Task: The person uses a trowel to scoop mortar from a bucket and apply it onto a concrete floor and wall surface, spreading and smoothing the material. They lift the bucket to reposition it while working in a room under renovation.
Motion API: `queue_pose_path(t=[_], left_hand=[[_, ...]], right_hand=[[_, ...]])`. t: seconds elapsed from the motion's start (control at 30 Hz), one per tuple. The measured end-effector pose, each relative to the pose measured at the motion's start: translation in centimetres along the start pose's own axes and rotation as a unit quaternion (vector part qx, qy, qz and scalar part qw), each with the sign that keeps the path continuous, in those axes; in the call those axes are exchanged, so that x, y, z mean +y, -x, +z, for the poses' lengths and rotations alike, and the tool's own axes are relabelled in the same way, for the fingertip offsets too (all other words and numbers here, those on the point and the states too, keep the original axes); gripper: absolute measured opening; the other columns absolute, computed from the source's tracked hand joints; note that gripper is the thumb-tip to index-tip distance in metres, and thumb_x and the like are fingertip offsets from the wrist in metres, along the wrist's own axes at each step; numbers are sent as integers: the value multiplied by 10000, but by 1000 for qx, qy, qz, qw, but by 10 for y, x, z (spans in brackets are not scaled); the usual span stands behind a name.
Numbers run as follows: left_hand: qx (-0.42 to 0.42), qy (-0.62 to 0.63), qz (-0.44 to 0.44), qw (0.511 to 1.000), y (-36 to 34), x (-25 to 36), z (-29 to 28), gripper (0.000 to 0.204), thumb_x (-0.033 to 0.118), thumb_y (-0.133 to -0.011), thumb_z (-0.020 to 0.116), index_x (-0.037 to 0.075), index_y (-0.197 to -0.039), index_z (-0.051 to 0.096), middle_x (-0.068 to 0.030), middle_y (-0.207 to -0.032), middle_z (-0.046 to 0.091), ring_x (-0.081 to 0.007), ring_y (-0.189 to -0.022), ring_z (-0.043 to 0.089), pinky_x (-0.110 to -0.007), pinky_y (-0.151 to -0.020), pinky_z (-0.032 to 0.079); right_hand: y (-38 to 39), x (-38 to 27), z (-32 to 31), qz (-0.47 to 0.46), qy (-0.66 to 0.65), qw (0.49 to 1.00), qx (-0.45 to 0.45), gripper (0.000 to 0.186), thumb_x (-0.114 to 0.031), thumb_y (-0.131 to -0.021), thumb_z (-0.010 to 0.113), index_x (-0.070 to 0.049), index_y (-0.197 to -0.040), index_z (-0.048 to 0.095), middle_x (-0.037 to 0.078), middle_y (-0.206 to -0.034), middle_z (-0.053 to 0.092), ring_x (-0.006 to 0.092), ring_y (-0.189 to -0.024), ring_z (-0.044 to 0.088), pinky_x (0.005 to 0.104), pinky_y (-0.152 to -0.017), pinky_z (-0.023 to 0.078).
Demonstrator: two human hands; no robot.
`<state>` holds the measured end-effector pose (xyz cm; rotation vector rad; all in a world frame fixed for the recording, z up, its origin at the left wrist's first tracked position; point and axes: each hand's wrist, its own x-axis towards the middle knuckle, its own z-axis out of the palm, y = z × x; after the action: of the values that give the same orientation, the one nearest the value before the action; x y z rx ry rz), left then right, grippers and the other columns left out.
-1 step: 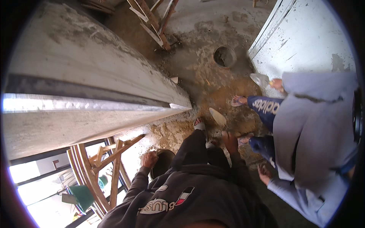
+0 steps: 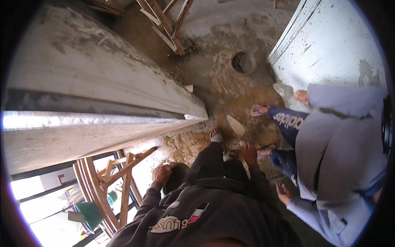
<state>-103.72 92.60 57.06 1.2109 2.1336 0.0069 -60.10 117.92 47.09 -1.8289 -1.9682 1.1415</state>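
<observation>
My left hand (image 2: 162, 174) is closed over the rim of a dark bucket (image 2: 177, 176), which hangs or stands beside my left leg; its contents are too dark to make out. In my right hand (image 2: 248, 153) I grip a trowel (image 2: 235, 125) by its handle. The pale, pointed blade reaches forward over the wet floor, just ahead of my feet.
To my right a co-worker (image 2: 341, 144) holds another trowel (image 2: 284, 90) near a pale, mortar-spattered panel (image 2: 325, 45). A bucket of grey mix (image 2: 243, 62) stands ahead. A thick wall (image 2: 103, 78) fills the left; wooden trestles (image 2: 111, 185) stand behind it and farther off.
The co-worker's trowel and hand have shifted slightly down and to the right in the picture. My hands, the bucket and my trowel stay almost the same.
</observation>
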Motion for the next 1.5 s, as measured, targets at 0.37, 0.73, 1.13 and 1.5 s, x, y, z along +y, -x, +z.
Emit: queue_pose_path(t=[0.37,0.73,1.13,1.5], left_hand=[[41,5,-38,998,-5,30,-53,387,306,-769,714,92,-1091,690,-195,-894,692,-395,-884,662,-494,-777,505],[27,34,-116,992,-28,107,-39,348,291,-794,709,117,-1091,661,-213,-926,697,-419,-908,663,-522,-764,509],[-48,46,-173,983,-36,223,-19,304,304,-833,634,114,-1069,662,-223,-906,690,-423,-903,663,-541,-774,510],[2,100,-202,974,-67,268,-5,263,278,-837,625,105,-1025,686,-208,-832,693,-408,-812,677,-522,-710,528]], right_hand=[[-106,-73,-27,181,-302,936,-2,109,-176,-864,632,-80,-841,586,-3,-627,535,88,-489,501,275,-416,383],[-221,52,-55,140,-91,979,120,380,-318,-802,671,-1,-1006,623,190,-858,659,362,-777,648,463,-704,508],[-320,31,-158,79,47,991,-101,405,-325,-826,594,8,-1056,613,253,-932,661,422,-886,646,505,-790,489],[-412,-49,-141,16,128,979,-160,417,-331,-781,655,10,-1015,606,262,-963,657,439,-922,638,489,-784,483]])
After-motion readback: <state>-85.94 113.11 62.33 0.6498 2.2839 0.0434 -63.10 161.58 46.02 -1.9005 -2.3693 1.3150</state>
